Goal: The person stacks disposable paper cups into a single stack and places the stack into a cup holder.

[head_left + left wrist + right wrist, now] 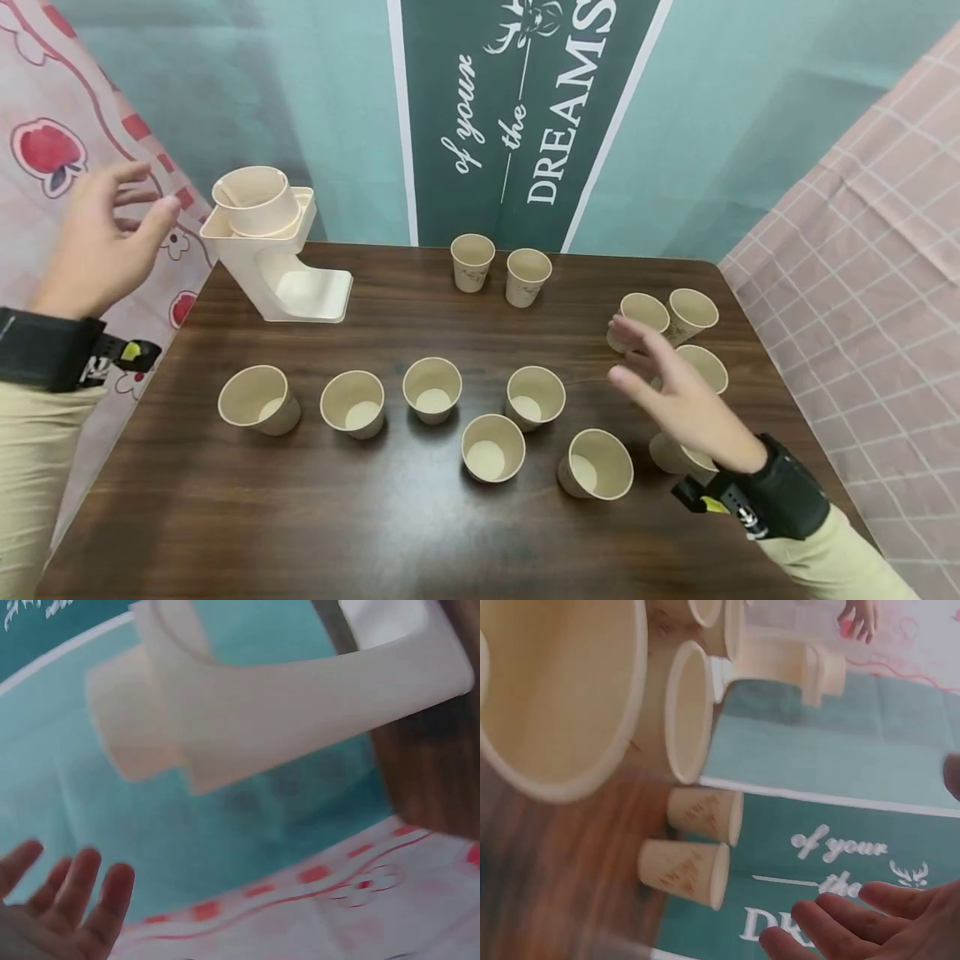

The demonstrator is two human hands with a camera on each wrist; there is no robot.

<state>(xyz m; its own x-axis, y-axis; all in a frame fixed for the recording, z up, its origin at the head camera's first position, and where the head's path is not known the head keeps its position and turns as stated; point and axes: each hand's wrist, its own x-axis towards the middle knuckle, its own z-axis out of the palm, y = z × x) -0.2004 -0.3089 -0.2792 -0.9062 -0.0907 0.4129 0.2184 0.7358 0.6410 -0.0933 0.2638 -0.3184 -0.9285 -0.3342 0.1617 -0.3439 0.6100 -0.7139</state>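
The cream stand (251,271) stands upright on the brown table (300,533), and a round container (258,221) sits in its top. The left hand (112,233) is in the air just to the left of the stand; its thumb is apart from the softly bent fingers, and it holds nothing. The right hand (678,400) is well to the right of the stand, with its fingers extended and its thumb apart, and it is also without any object. In the head view this hand partly covers the right-side cups (692,312), far to the right of the stand. Six plain cups (352,404) extend from in front of the stand toward its right. Two printed cups (471,265) are directly to its right, and behind the stand hangs a teal cloth (337,108).
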